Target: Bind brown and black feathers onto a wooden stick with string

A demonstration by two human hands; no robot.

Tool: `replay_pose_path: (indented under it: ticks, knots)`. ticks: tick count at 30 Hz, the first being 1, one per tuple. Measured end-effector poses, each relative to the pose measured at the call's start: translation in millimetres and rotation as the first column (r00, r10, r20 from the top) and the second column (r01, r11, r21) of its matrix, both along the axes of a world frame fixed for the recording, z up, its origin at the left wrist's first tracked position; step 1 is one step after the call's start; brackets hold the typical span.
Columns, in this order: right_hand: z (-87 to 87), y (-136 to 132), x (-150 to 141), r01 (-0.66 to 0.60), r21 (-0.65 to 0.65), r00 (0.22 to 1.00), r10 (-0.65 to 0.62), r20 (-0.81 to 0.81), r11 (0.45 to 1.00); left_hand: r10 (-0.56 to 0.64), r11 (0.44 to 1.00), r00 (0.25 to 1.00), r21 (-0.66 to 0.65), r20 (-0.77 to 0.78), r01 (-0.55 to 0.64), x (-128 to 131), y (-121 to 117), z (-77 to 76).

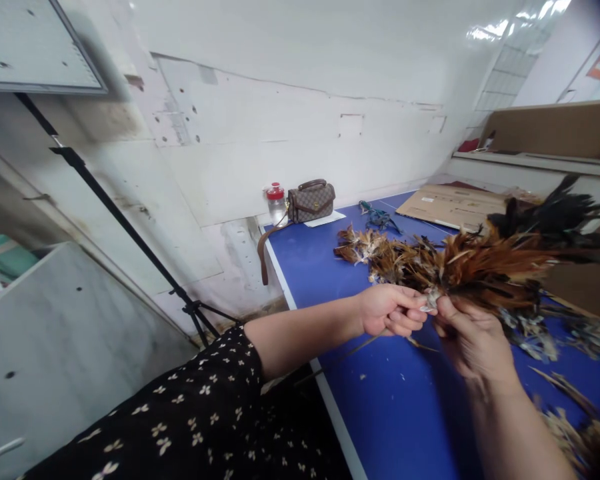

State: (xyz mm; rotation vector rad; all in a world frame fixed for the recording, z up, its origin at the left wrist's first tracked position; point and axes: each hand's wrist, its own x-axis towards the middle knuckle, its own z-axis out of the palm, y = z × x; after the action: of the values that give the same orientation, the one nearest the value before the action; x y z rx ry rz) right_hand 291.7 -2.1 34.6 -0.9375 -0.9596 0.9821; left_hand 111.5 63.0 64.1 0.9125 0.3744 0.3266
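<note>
My left hand (390,310) and my right hand (473,340) meet above a blue table (395,413). Both pinch the quill ends of a bunch of brown and black feathers (500,267) that fans out to the right. My left fingers are curled onto the pale quill tips, and my right thumb and fingers close on the base of the same bunch. A heap of loose brown feathers (375,253) lies on the table behind my hands.
A checked brown handbag (311,200) and a red-capped jar (276,202) stand at the table's far corner by the white wall. Flat cardboard (455,205) lies at the back right. A black tripod (130,230) leans left. More feathers (575,427) lie scattered at right.
</note>
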Motion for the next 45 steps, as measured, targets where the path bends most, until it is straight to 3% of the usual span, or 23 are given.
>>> replay_pose_path:
  ticks: [3,6,9,11,14,18,20,23,27,29,31,33,35,38,40,42,45]
  knots:
    - [-4.6,5.6,-2.0,0.123,-0.074,0.991,-0.127,-0.043,0.99,0.274,0.948,0.961,0.181,-0.045,-0.262,7.6,-7.5,-8.6]
    - [-6.2,9.7,-5.5,0.203,-0.131,0.976,-0.211,-0.051,0.97,0.481,0.797,0.877,0.424,-0.017,-0.429,14.3,-11.1,-21.4]
    - [-4.5,10.7,-9.3,0.217,-0.154,0.974,-0.225,-0.037,0.964,0.55,0.665,0.834,0.581,0.043,-0.469,17.4,-9.7,-30.7]
    - [-3.2,10.4,-10.7,0.196,-0.157,0.979,-0.203,-0.034,0.968,0.531,0.626,0.844,0.636,0.075,-0.451,16.5,-8.3,-31.1]
    - [-2.0,9.5,-10.5,0.158,-0.155,0.986,-0.165,-0.036,0.975,0.466,0.683,0.882,0.606,0.067,-0.407,11.4,-8.1,-22.5]
    - [2.1,6.5,-8.4,0.111,-0.098,0.994,-0.112,-0.003,0.989,0.333,0.89,0.943,0.322,0.023,-0.322,2.8,-7.3,-6.4]
    - [5.9,3.7,-7.7,0.079,-0.05,0.997,-0.078,0.018,0.996,0.222,0.955,0.974,0.19,0.044,-0.227,-0.5,-4.8,-1.3]
    - [11.2,-1.0,-7.1,0.028,-0.03,1.0,-0.028,0.0,0.999,0.092,0.992,0.993,0.079,0.073,-0.098,-3.3,-0.4,1.0]
    - [12.0,-3.2,-6.8,0.038,-0.06,0.998,-0.04,-0.042,0.997,0.004,1.0,0.993,-0.026,0.118,-0.001,-3.3,2.5,0.1]
    - [9.7,-1.7,-7.1,0.066,-0.08,0.996,-0.07,-0.046,0.995,-0.003,1.0,0.995,-0.024,0.096,0.006,-1.3,1.9,-0.9]
    - [6.6,1.0,-8.0,0.11,-0.114,0.991,-0.118,-0.061,0.987,0.081,0.995,0.996,0.051,0.024,-0.082,2.3,-0.6,-3.8]
    - [3.3,4.0,-9.3,0.161,-0.158,0.981,-0.176,-0.084,0.974,0.279,0.94,0.959,0.216,-0.047,-0.262,6.3,-5.0,-9.4]
    - [-0.2,6.9,-10.9,0.196,-0.186,0.971,-0.217,-0.099,0.963,0.49,0.79,0.871,0.446,-0.047,-0.42,8.8,-10.7,-16.2]
    - [-5.1,9.8,-12.8,0.215,-0.18,0.969,-0.233,-0.082,0.96,0.601,0.509,0.797,0.745,0.051,-0.431,6.9,-18.4,-21.4]
    - [-7.7,10.8,-13.7,0.22,-0.17,0.972,-0.231,-0.05,0.961,0.589,0.374,0.803,0.851,0.088,-0.368,3.1,-21.0,-19.8]
    - [-9.7,11.2,-14.1,0.229,-0.183,0.971,-0.238,-0.03,0.956,0.568,0.313,0.82,0.903,0.071,-0.295,-0.3,-19.9,-16.5]
    - [-11.6,11.3,-12.9,0.223,-0.203,0.973,-0.23,-0.013,0.953,0.529,0.289,0.847,0.928,0.05,-0.235,-2.4,-12.3,-14.4]
